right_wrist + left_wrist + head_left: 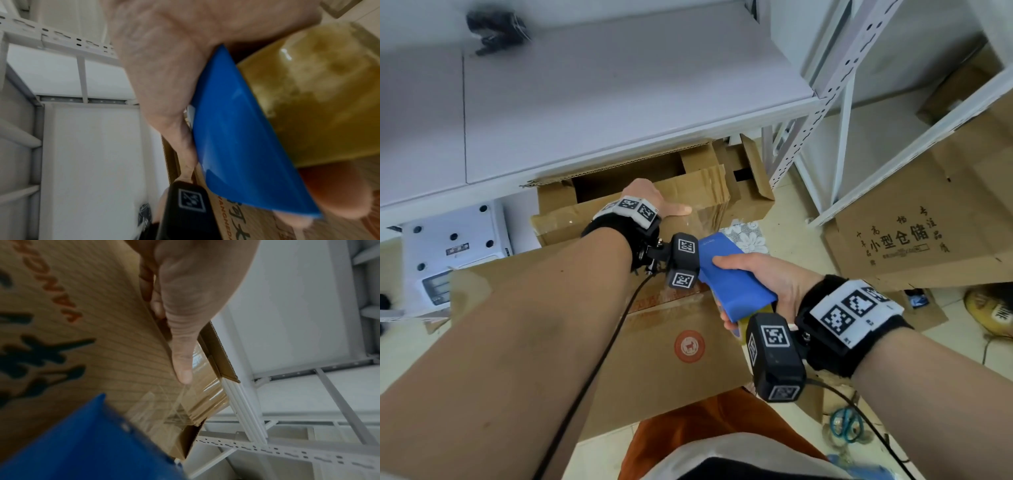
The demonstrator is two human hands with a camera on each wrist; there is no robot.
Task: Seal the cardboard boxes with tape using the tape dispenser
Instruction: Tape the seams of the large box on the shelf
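Tape (205, 391) runs clear and thin from the blue tape dispenser (729, 274) to the far edge of the cardboard box (664, 356), which lies on the floor against the white shelf (619, 102). Right hand (767, 284) wraps its fingers around the dispenser body and roll. Left hand (650, 202) lies extended on the box's far edge, thumb pinning the strip. Film like this probably wrinkles and clings to itself; the corrugated board looks light and stiff, best steadied at its edge.
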